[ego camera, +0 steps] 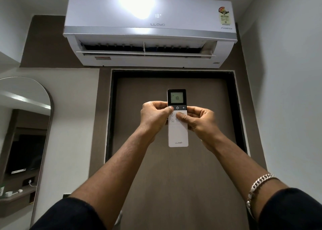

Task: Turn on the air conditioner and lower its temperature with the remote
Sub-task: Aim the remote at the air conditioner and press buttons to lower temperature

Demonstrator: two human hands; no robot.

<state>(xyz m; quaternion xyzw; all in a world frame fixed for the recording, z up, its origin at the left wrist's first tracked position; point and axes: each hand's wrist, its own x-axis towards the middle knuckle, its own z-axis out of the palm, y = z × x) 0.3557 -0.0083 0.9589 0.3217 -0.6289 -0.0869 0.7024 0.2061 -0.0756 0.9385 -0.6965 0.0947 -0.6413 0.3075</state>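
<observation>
A white wall-mounted air conditioner [149,29] hangs high above a door, its front panel lit with "18" and its lower flap open. I hold a slim white remote [178,135] upright in front of the door, its small screen also reading 18. My left hand [154,117] grips the remote's left side, thumb resting on the dark button strip at the left of the power button. My right hand [198,119] grips the right side, thumb on the white buttons below the strip. A chain bracelet circles my right wrist.
A brown door [174,177] in a dark frame fills the wall below the unit. An arched mirror [24,125] stands at the left, above a small shelf with a charger and cable. A plain white wall runs along the right.
</observation>
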